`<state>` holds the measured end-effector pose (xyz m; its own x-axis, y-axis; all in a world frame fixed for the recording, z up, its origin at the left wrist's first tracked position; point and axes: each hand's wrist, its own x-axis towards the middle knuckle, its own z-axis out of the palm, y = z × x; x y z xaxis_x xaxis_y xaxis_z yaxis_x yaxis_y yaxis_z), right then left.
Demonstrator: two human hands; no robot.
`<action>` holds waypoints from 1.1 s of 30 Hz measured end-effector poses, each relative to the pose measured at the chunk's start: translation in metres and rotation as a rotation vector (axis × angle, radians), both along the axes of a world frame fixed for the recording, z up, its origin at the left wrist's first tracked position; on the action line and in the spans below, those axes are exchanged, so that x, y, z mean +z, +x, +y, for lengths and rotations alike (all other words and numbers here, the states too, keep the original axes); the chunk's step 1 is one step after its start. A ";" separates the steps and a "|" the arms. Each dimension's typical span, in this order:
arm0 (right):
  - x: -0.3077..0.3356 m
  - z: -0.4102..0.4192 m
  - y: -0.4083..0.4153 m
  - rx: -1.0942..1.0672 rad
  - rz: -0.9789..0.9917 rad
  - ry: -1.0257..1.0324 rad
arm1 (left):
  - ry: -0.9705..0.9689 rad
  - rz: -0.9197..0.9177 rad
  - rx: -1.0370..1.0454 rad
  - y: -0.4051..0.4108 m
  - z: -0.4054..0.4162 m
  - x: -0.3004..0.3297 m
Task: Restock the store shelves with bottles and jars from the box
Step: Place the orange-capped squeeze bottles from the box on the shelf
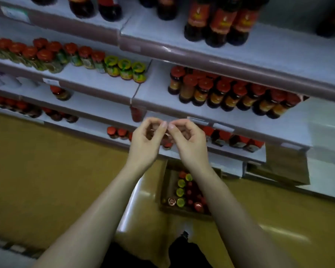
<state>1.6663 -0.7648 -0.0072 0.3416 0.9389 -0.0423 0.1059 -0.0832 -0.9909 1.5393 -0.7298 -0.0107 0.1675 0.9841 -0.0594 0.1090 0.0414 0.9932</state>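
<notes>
My left hand (150, 136) and my right hand (187, 137) are raised together in front of the shelf edge (162, 115), thumbs and forefingers pinched and tips almost touching. A thin pinkish band (167, 134) shows between them; what it is I cannot tell. Neither hand has a bottle or jar in it. Below my wrists, on the floor, the open cardboard box (163, 190) contains yellow-lidded jars (180, 192) and red-capped bottles (193, 196). Red-capped sauce bottles (230, 93) fill the shelf just above my hands.
Red-lidded jars (46, 55) and yellow-lidded jars (125, 69) stand on the shelf at upper left. Large dark bottles (216, 22) stand on the top shelf. Small red-lidded jars (238, 140) line the lower shelf. An empty flattened carton (284, 167) lies at right on the yellow floor (56, 171).
</notes>
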 end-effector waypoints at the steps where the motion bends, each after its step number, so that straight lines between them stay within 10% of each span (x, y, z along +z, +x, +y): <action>1: -0.015 -0.003 0.020 0.003 -0.004 -0.024 | -0.012 0.022 -0.004 0.018 -0.003 -0.015; 23: -0.554 -0.060 0.101 0.363 -0.289 -0.598 | -0.348 0.812 -0.406 0.079 -0.059 -0.540; 33: -0.775 -0.060 0.066 0.794 -0.388 -0.768 | -0.784 0.825 -0.356 0.087 -0.069 -0.693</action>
<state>1.7327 -0.8252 -0.7819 -0.2144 0.6674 -0.7132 0.6815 -0.4209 -0.5987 1.6264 -0.7991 -0.7042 0.0528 0.5372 -0.8418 0.8310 0.4438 0.3353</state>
